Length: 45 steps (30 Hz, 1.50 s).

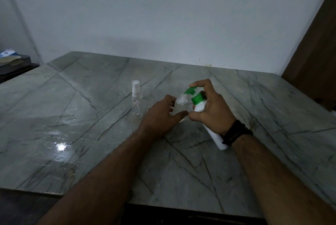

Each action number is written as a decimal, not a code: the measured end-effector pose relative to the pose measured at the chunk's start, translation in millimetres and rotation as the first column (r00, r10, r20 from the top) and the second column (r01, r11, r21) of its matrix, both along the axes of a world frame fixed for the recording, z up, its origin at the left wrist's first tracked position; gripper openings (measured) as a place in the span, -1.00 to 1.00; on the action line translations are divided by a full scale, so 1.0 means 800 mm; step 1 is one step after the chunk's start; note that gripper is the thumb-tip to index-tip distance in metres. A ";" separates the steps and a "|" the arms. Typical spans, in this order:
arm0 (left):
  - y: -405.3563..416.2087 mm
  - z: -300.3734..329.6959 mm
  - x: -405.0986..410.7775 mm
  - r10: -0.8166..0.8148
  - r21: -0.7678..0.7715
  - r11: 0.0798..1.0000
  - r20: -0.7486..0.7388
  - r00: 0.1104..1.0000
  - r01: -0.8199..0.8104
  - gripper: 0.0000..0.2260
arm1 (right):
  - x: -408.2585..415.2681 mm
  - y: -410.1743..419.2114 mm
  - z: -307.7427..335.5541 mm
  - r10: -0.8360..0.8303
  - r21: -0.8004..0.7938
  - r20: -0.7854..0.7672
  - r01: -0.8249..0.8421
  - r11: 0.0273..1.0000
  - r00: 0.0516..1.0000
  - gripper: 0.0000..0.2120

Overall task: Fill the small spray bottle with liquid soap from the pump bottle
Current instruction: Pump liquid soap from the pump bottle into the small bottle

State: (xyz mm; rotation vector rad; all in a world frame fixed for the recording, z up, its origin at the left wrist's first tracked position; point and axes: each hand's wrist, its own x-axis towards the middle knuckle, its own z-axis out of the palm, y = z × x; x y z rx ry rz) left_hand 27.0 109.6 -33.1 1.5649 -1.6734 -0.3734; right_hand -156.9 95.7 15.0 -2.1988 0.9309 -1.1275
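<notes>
Pump nozzle over the open bottle's mouth

Left hand (160, 112) grips the small open bottle (180, 105); right hand (209, 108) clasps the tilted pump bottle (200, 106), forefinger on its green pump (190, 91).

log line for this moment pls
step: pumping soap | left hand: holds open small bottle | right hand: grips tilted pump bottle, nozzle over mouth | spare spray bottle: upright, left

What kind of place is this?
Probably a room in a home: a marble-patterned table set against a plain pale wall, with a wooden door or panel at the right.
</notes>
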 end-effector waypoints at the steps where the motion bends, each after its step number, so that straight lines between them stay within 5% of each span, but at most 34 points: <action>1: -0.001 0.000 0.000 0.002 0.004 1.000 0.003 1.000 -0.002 -0.52 | 0.000 0.000 0.000 -0.002 0.006 0.006 0.002 1.000 1.000 -0.33; 24: 0.001 -0.004 -0.002 -0.002 -0.085 0.996 0.057 0.998 0.007 -0.45 | -0.005 -0.003 -0.006 -0.038 -0.054 0.086 0.043 0.998 0.996 -0.23; 33: 0.014 0.012 -0.006 -0.096 -0.238 0.965 0.074 0.993 0.112 -0.39 | 0.003 -0.027 -0.011 -0.179 -0.188 0.185 0.213 0.959 0.966 -0.21; 45: 0.009 0.007 0.000 -0.068 -0.262 0.958 0.183 0.981 0.115 -0.57 | 0.008 -0.070 -0.012 -0.509 -0.102 0.258 0.547 0.831 0.821 -0.12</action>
